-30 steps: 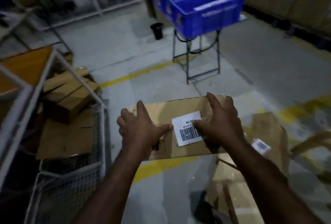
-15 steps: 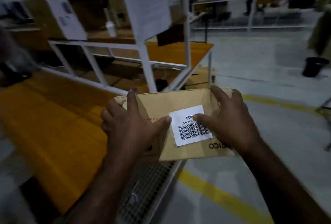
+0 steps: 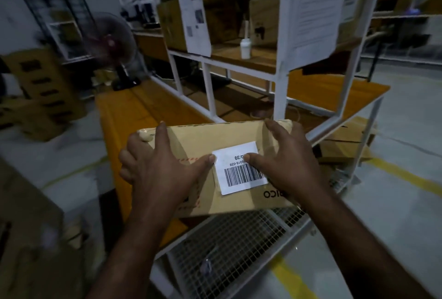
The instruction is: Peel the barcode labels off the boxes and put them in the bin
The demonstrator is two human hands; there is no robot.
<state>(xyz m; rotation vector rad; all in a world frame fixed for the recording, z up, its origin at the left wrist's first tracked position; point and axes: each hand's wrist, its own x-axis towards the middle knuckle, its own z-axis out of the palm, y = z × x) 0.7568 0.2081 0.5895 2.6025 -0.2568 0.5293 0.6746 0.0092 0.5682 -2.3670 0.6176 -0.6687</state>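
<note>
We hold the box [image 3: 215,136] w/ both hands, in the air above the mesh cage [image 3: 239,246] at 6 o'clock, w/ the orange surface [image 3: 124,117] off at 10. The barcode label [image 3: 241,174] sits flat mid-face on the box, and no corner looks lifted.

Left hand [image 3: 162,172]: fingers hooked over the far edge, thumb stretched to touch the label's 10 o'clock corner. Right hand [image 3: 284,167]: fingers spread and hooked over the far edge too, thumb tip pressed on the label near 1 o'clock.

Risks, as we judge them:
- A thumb pad instead of a nail at the corner prob. just slides, so no lift.
- A fast pull from one corner may tear the label, leaving part of the barcode on the box, or rip the cardboard skin w/ it.
- Nothing supports the box. When one hand lets go to peel, the other grips one end only, so the box may tip or drop into the cage.
- The light is dim, so the label's edge is hard to find.
- A peeled label may cling to our fingers.
- We can't ID the bin from here.
</note>
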